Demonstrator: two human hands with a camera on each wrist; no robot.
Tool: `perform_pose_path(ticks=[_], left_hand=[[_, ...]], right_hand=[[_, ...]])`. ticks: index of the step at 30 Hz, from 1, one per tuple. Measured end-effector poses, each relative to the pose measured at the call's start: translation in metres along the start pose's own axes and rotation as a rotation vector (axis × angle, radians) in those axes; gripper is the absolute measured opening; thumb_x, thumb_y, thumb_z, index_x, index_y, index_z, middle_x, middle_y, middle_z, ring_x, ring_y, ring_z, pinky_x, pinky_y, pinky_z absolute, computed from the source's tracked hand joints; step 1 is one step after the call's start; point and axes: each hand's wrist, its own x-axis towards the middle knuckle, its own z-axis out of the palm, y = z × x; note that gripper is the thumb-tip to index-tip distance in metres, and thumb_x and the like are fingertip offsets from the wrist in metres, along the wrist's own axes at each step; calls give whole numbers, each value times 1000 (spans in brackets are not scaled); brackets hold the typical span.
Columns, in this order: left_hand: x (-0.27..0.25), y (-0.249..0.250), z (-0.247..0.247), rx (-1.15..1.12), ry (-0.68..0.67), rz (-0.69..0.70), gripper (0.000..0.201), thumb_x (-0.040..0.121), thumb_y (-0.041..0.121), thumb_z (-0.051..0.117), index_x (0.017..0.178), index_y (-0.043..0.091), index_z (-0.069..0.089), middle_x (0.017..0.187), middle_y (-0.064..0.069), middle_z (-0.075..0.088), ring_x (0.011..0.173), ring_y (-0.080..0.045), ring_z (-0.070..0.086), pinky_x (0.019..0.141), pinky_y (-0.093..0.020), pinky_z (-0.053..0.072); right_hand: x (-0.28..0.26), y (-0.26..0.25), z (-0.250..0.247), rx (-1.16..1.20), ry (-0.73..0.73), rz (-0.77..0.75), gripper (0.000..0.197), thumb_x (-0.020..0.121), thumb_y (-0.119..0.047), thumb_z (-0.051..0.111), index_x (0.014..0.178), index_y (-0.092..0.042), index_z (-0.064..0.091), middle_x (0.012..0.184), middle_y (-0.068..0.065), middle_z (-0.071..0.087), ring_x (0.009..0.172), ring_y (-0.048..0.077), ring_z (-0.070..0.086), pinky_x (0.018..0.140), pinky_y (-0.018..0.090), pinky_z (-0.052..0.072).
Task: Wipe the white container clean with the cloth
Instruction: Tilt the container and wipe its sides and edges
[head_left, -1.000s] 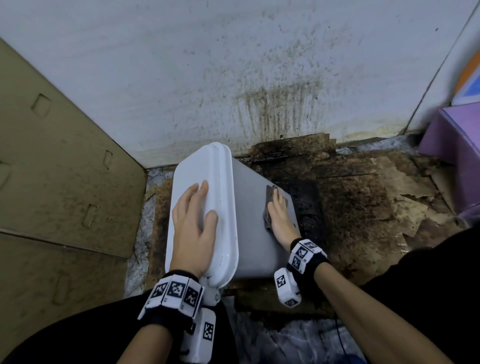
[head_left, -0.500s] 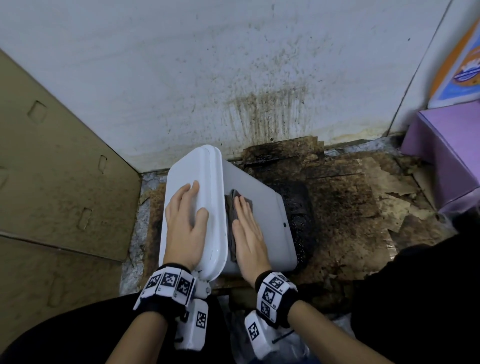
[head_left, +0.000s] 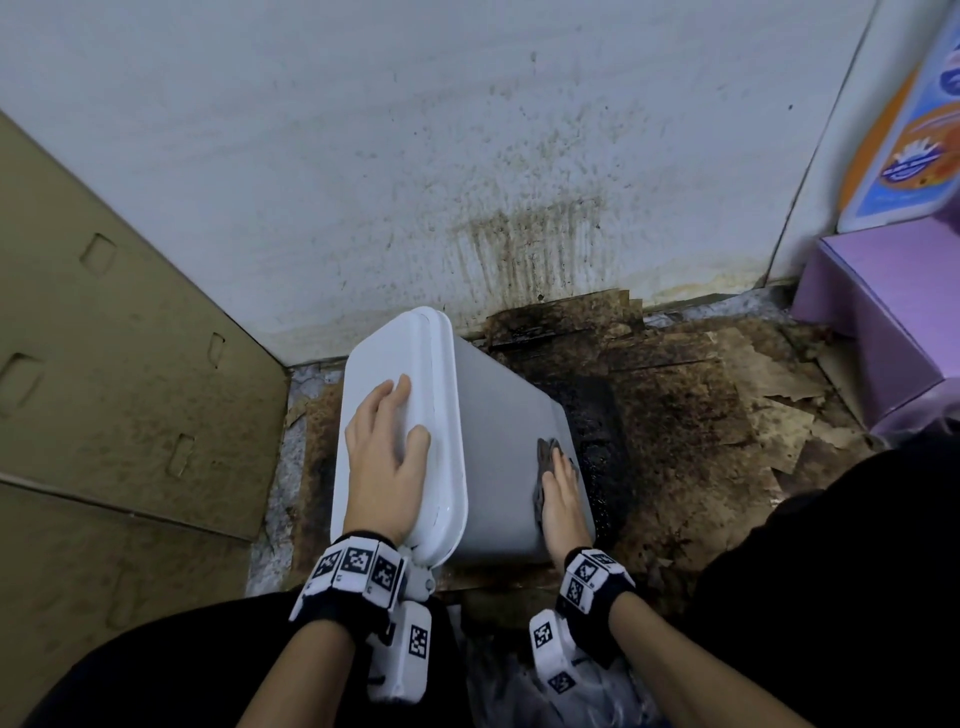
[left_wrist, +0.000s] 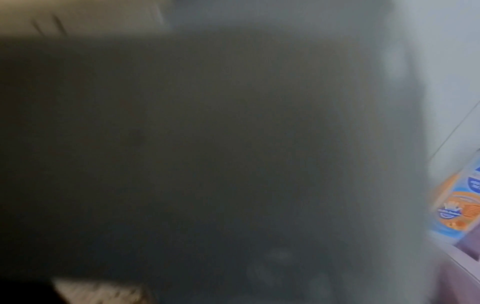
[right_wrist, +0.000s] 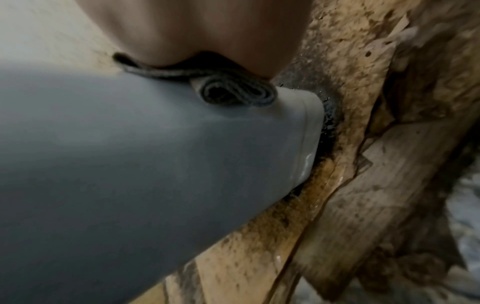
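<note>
The white container (head_left: 498, 457) lies tipped on the stained floor, its lidded top toward the left. My left hand (head_left: 387, 452) rests flat on the lid (head_left: 400, 358), fingers straight. My right hand (head_left: 561, 493) presses a dark grey cloth (head_left: 545, 457) against the container's side, low down near its base edge. In the right wrist view the folded cloth (right_wrist: 228, 86) sits under my right hand (right_wrist: 202, 33) on the grey-looking container wall (right_wrist: 130, 154). The left wrist view is dark and blurred.
Soaked, dirty cardboard (head_left: 701, 415) covers the floor to the right of the container. A stained white wall (head_left: 467, 182) stands behind. Brown cardboard panels (head_left: 104, 389) lean at the left. A purple box (head_left: 893, 312) and a colourful pack (head_left: 904, 145) sit at the far right.
My right hand slid the cloth from beside the lid rim across the container's side to its base edge. The left hand stayed flat on the lid.
</note>
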Motion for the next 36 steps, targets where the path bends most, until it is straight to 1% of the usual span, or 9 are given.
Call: perform_pose_path(ticks=[6,10,13,19,22,26,29,32,36], left_hand=[[2,-5,-6,0,0,2,53,100,29,42,152,26,40,157,7,32,145,-9,20,115,-29,17],[2,-14,-10,-16,2,-6,58,95,35,37,152,25,40,157,6,32,148,-13,20,115,-29,17],[1,-18,-12,-1,1,1,58,96,36,36,153,24,39,158,4,32,148,-14,21,115,-27,16],[-1,-17,-13,-15,-3,-5,57,96,35,37,153,25,39,158,6,31,148,-13,21,116,-29,18],[0,-19,-12,-25,-1,-2,52,101,28,42,153,26,40,158,6,31,148,-13,21,114,-30,19],[0,-20,-11,-25,19,0,51,101,27,43,152,26,41,158,7,33,147,-13,21,115,-29,18],[0,-16,-10,-6,17,-6,48,104,17,46,152,25,41,158,6,32,147,-13,21,114,-29,18],[1,-13,-8,3,14,-10,48,105,18,45,152,25,40,158,6,32,146,-12,21,113,-28,17],[6,-14,-9,-5,-11,2,53,99,30,40,152,24,40,157,4,32,146,-13,21,115,-30,18]], right_hand=[[-29,-36,22,78,70,-30,54,105,-22,29,157,-31,18,166,-10,13,152,7,6,124,33,5],[-70,-76,48,67,34,-212,61,94,-39,20,155,-42,18,162,-24,8,149,-5,2,123,30,4],[-87,-93,56,23,-30,-360,53,98,-42,13,150,-51,12,162,-28,3,146,-12,-6,119,24,0],[-71,-54,31,-201,-38,-627,50,107,-33,19,157,-35,15,165,-19,10,152,3,6,122,23,6],[-51,-18,18,-176,-34,-536,50,107,-32,20,157,-32,15,165,-18,10,152,4,6,124,28,7],[-29,17,2,-117,-53,-249,45,109,-30,19,149,-44,4,166,-11,0,151,1,-4,125,32,0],[-19,19,-1,-100,-63,-115,48,110,-22,18,155,-30,2,167,-2,-6,152,9,-9,122,26,-6],[-18,10,2,-151,-57,-64,49,109,-18,12,157,-13,5,165,1,-8,153,17,-9,123,31,-6],[-31,-6,17,-253,48,-189,74,94,-41,4,153,1,22,164,12,11,154,26,6,123,31,-3]])
